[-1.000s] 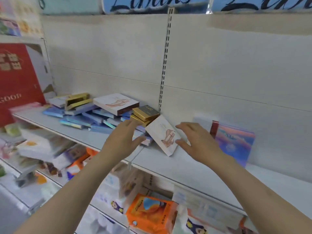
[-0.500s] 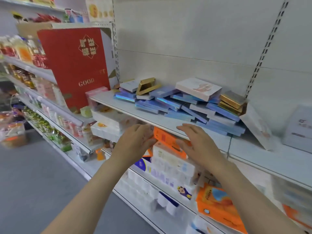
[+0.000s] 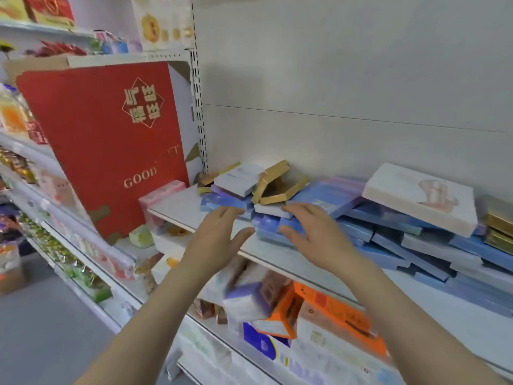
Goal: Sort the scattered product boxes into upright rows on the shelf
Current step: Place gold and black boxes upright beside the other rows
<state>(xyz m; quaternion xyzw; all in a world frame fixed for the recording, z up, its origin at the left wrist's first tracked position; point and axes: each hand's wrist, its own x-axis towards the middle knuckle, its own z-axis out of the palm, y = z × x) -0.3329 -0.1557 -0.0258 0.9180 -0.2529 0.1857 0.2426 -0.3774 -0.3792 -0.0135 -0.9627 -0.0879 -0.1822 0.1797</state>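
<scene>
A heap of flat product boxes lies scattered on the white shelf (image 3: 177, 207). Most are blue boxes (image 3: 388, 234) lying flat and overlapping. A white box with a pinkish picture (image 3: 419, 195) rests on top at the right, and an open gold box (image 3: 277, 187) and a white box (image 3: 240, 177) sit at the left end. More gold boxes (image 3: 499, 226) are stacked at the far right. My left hand (image 3: 219, 240) hovers with spread fingers at the heap's left front edge, holding nothing. My right hand (image 3: 313, 234) reaches over the front blue boxes, fingers spread, empty.
A large red gift box (image 3: 102, 140) leans on the neighbouring shelf at the left, with a pink pack (image 3: 158, 198) beside it. Lower shelves hold orange and purple packages (image 3: 283, 309). Snack shelves run along the left above a grey floor (image 3: 41, 323).
The view has swung left along the shelf and closer. Both hands rose from below the shelf edge to the left end of the box heap, still empty.
</scene>
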